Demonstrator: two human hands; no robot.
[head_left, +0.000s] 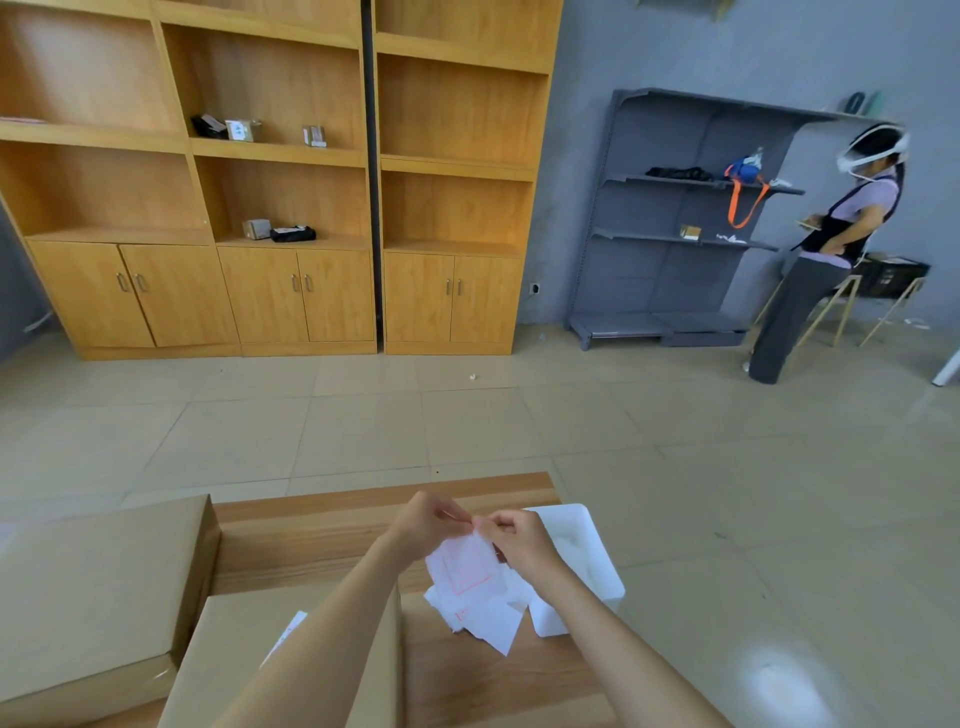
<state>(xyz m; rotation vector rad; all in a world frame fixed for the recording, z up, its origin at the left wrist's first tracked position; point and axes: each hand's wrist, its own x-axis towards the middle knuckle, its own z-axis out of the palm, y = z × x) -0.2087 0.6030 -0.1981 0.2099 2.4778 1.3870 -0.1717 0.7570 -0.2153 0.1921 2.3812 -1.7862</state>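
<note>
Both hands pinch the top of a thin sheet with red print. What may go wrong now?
The sheet looks thin; pulled between left hand and right hand, it may tear crookedly. The foam tray sits at the table edge beside the right forearm, so a nudge might knock it off.

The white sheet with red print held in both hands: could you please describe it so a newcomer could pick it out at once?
Over the wooden table at the bottom of the view, between the cardboard boxes and the white foam tray, the left hand and right hand pinch the white sheet by its top edge. Unlike the other sheets lying below, it is lifted.
</note>
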